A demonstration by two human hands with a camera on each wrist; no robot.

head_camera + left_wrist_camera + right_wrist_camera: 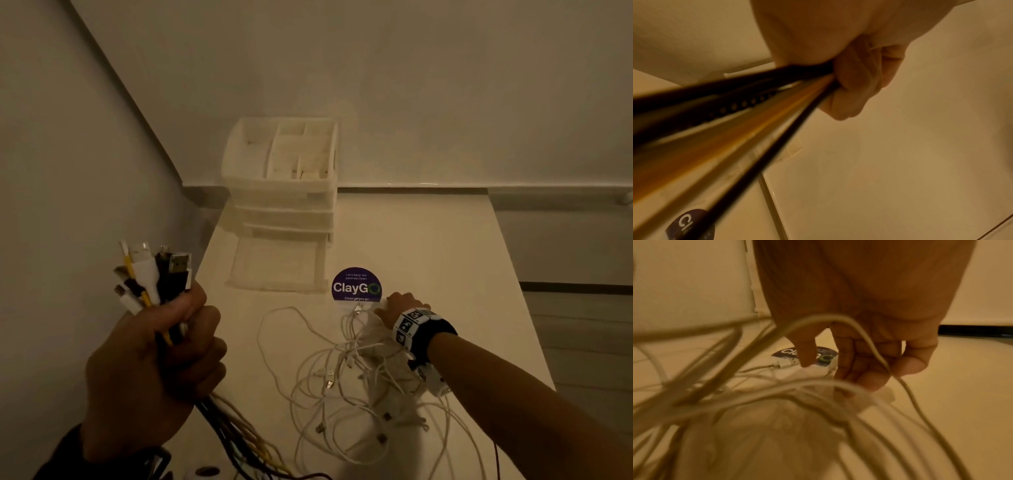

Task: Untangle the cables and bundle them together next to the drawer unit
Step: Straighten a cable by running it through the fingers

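Head view: left hand (150, 346) is clenching a gathered cable bundle (154, 274) while right hand (399, 308), fingers loosely curled, is reaching into the white cable tangle (346, 370), likely needing to pinch one connector next.

The light is dim and yellow-brown in every picture. The head view bends near its edges. In both wrist views the cables (748, 402) close to the camera are very blurry and soft.

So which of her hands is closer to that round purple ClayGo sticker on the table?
The right. The right hand is down at the table just beside the sticker, fingers reaching into the white cables. The left hand is raised well off to its left, gripping a cable bundle.
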